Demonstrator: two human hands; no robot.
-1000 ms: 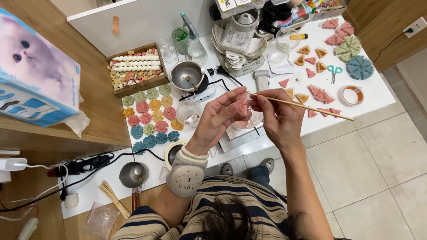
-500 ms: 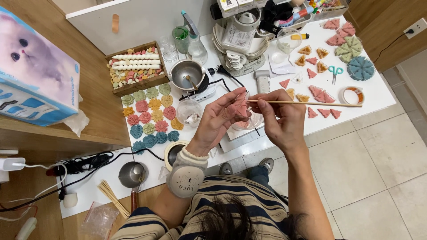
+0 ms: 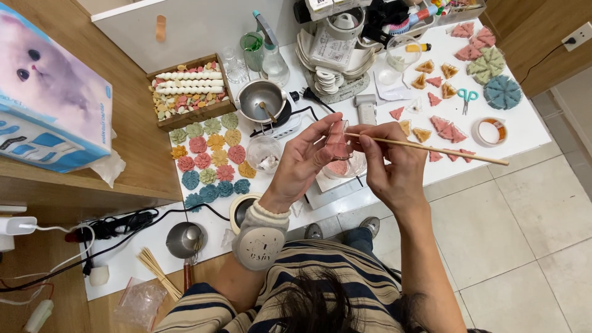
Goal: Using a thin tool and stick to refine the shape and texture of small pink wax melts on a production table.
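The left hand (image 3: 306, 161) is curled around a small pink moulded piece (image 3: 338, 147), gripped between thumb and fingertips and held above the white table (image 3: 524, 132). The right hand (image 3: 391, 163) is closed in a pinch on a thin wooden stick (image 3: 431, 148); the stick's near tip meets the pink piece and its far end points away to the right, over the table edge.

Positions relative to the pink piece:
- Directly beneath it: a clear bowl (image 3: 348, 168) with pink contents, on the table.
- To its left: a clear cup (image 3: 264, 154), and beyond that, rows of coloured leaf-shaped pieces (image 3: 209, 161).
- Above and left: a small metal pot (image 3: 261, 100) on a warmer, with a stirrer resting inside.
- Further left: a wooden tray (image 3: 190, 92) of twisted white sticks and mixed bits.
- To its right: pink and orange wedge shapes (image 3: 447, 129), a tape roll (image 3: 491, 131) and blue-handled scissors (image 3: 468, 97).
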